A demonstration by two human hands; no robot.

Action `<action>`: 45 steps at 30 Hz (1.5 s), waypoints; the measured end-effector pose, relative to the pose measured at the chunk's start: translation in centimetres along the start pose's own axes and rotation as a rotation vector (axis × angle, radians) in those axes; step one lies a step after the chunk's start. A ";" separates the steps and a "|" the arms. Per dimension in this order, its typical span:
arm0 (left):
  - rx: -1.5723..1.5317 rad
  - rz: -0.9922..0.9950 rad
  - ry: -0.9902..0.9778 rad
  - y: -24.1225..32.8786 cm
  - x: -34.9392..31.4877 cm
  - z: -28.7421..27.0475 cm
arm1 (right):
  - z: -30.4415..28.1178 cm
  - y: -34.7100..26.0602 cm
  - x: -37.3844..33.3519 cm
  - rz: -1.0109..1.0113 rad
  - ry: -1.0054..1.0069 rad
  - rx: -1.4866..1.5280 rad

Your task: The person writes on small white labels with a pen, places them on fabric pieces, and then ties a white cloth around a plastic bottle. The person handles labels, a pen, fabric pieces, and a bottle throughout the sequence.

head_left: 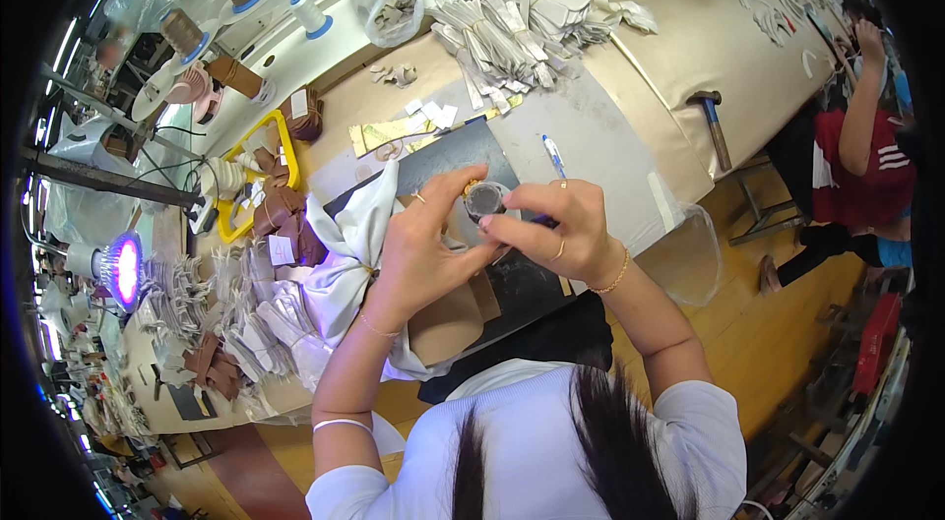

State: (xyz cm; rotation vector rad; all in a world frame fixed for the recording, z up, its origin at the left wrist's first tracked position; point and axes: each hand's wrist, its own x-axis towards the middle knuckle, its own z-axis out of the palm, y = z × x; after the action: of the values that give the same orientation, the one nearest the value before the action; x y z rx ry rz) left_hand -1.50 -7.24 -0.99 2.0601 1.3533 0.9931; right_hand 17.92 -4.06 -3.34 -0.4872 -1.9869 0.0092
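Lamp [126, 271] with a round, violet-glowing face occupied the left, followed by a glossy yellow plastic basket [288, 148] and soft, folded white cloth [340, 249]. The left hand [418, 244] curved thumb and forefinger around a squat round container [483, 200], grey-topped, above the smooth dark board [482, 152]. A slim pen [553, 155] lay farther off. The right hand [573, 230] pinched the container's right side. At right, a wooden-handled hammer [716, 126] rested on tan sheeting [679, 23].

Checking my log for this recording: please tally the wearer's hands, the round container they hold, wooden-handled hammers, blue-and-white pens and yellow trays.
Left hand and right hand: 2
Round container: 1
Wooden-handled hammer: 1
Blue-and-white pen: 1
Yellow tray: 1
Total: 6
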 end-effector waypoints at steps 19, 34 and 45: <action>-0.159 -0.063 -0.065 0.3 -0.5 -1.1 | -0.7 -0.1 7.0 0.962 -0.295 0.754; -0.714 -0.299 -0.195 -1.0 0.6 -3.8 | 1.3 2.5 7.0 1.138 -0.219 1.157; -0.700 -0.347 -0.140 0.4 1.6 -5.0 | 0.7 2.6 8.1 1.189 -0.198 1.135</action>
State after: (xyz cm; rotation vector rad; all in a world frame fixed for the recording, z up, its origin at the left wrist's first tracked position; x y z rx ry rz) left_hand -4.80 -5.89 2.86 1.2977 1.0387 0.9651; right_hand 15.14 1.24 2.79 -0.7987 -1.2703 1.8247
